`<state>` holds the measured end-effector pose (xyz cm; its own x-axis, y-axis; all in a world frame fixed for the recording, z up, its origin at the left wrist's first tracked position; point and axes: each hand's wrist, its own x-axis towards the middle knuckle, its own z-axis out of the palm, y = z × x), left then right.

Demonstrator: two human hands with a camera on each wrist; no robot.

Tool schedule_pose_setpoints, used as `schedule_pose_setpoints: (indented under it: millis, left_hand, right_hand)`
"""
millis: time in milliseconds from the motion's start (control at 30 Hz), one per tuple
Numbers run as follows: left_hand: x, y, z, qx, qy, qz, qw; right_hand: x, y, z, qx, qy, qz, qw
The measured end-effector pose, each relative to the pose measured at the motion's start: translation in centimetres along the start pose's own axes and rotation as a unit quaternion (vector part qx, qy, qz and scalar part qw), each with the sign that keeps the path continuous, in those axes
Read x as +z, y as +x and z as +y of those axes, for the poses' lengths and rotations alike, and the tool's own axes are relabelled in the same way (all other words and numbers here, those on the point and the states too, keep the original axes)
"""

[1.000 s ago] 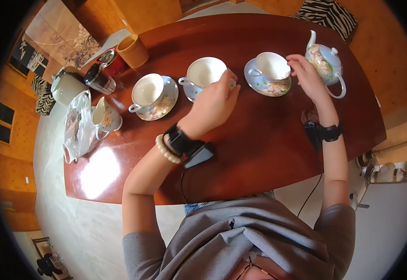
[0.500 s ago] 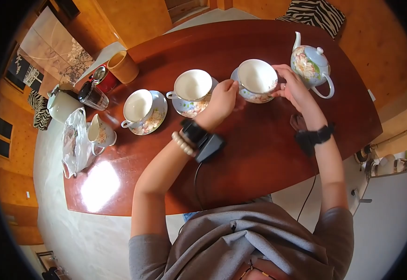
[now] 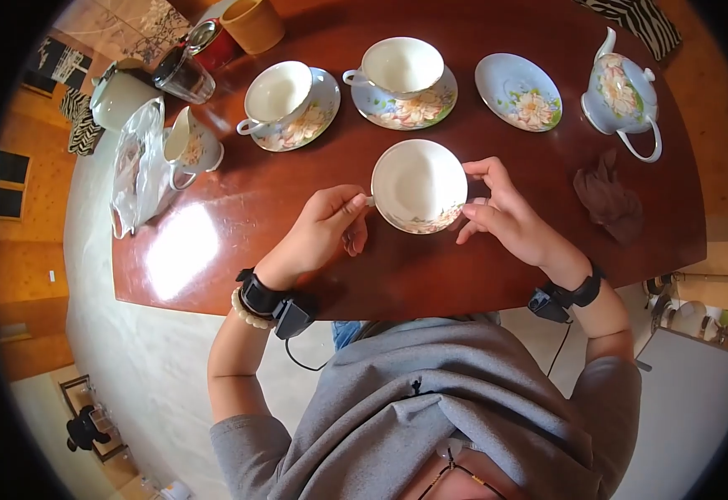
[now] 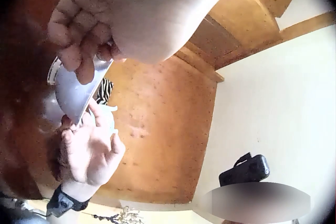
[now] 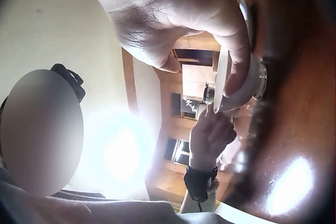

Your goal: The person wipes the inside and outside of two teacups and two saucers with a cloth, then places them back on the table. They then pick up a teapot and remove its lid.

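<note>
- Head view: the left hand (image 3: pixel 324 223) pinches the floral teacup (image 3: pixel 418 185) by its handle, while the right hand (image 3: pixel 506 221) grips the opposite side; the cup is over the near middle of the wooden table (image 3: pixel 431 283), left of and nearer than the bare saucer (image 3: pixel 518 92).
- Left wrist view: curled left fingers hide the handle; this pinch looks slight, so loosening it could tip the cup.
- Right wrist view: one finger lies along the outer wall; smooth glaze might slip there, and a drop could chip the china.
</note>
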<state>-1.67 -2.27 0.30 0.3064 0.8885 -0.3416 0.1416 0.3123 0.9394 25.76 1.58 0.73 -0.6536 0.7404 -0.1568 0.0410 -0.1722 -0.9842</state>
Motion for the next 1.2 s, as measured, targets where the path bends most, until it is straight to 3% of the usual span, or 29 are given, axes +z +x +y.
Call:
schedule_pose_setpoints:
  millis: [67,167,200,267,333,367,400,433,533,567,667,767,867,933,1000,1033,1067,1133,1200]
  left_hand:
    - [0.0,-0.2,-0.5,0.005,0.009,0.014,1.000]
    - [-0.2,-0.1,-1.1,0.077,0.109,0.063,0.989]
    - [-0.1,-0.3,-0.8,0.095,0.137,0.083,0.982]
    - [0.6,-1.1,0.8,0.129,0.190,0.125,0.965]
    - [0.6,-0.7,0.2,0.214,0.306,0.169,0.912]
    - [0.6,-0.4,0.0,0.253,0.360,0.190,0.877]
    - [0.5,0.0,-0.1,0.259,0.352,0.163,0.885]
    - [0.3,0.5,-0.1,0.264,0.344,0.135,0.891]
    - [-0.1,2.0,-0.2,0.285,0.355,0.098,0.885]
    - [-0.1,2.3,-0.2,0.293,0.364,0.094,0.879]
    - [0.3,2.5,0.4,0.258,0.364,0.078,0.892]
    - [0.5,2.7,-0.1,0.272,0.311,0.080,0.907]
    - [0.6,2.8,-0.2,0.286,0.251,0.070,0.922]
    - [0.7,2.5,0.0,0.310,0.281,0.084,0.904]
    - [0.7,2.2,0.0,0.327,0.300,0.098,0.891]
    - [0.8,1.9,0.0,0.332,0.301,0.105,0.888]
    - [0.9,1.8,-0.1,0.339,0.302,0.112,0.884]
    - [1.0,1.6,-0.3,0.354,0.303,0.116,0.877]
    - [1.0,1.4,-0.6,0.368,0.302,0.121,0.871]
  right_hand:
    - [0.1,0.0,0.4,-0.019,-0.031,0.001,0.999]
    - [-0.5,-0.8,-0.9,-0.025,-0.170,0.017,0.985]
    - [-1.1,-1.6,-1.4,-0.045,-0.274,0.078,0.958]
    - [-3.3,-3.2,-2.1,-0.073,-0.471,0.202,0.856]
    - [-6.9,-5.7,-2.6,-0.068,-0.598,0.244,0.760]
    - [-8.1,-7.2,-2.6,-0.027,-0.643,0.250,0.724]
    - [-9.0,-8.7,-2.6,0.013,-0.683,0.256,0.684]
    - [-9.9,-9.8,-2.5,0.057,-0.693,0.254,0.673]
    - [-11.3,-11.6,-1.6,0.121,-0.665,0.254,0.691]
    - [-11.8,-11.7,-1.2,0.139,-0.635,0.245,0.720]
    - [-13.0,-11.4,-0.7,0.126,-0.615,0.227,0.745]
    - [-12.6,-10.1,-0.3,0.067,-0.538,0.243,0.804]
    - [-9.2,-7.2,-1.3,-0.009,-0.456,0.259,0.852]
    - [-5.1,-4.5,-3.0,-0.078,-0.415,0.246,0.872]
    - [-0.4,-2.2,-5.1,-0.095,-0.397,0.216,0.887]
    - [1.1,-1.0,-5.7,-0.201,-0.540,0.172,0.799]
    - [2.5,0.2,-5.7,-0.247,-0.627,0.149,0.723]
    - [5.1,2.6,-4.9,-0.259,-0.697,0.110,0.660]
    - [6.0,4.3,-2.1,-0.266,-0.730,0.070,0.626]
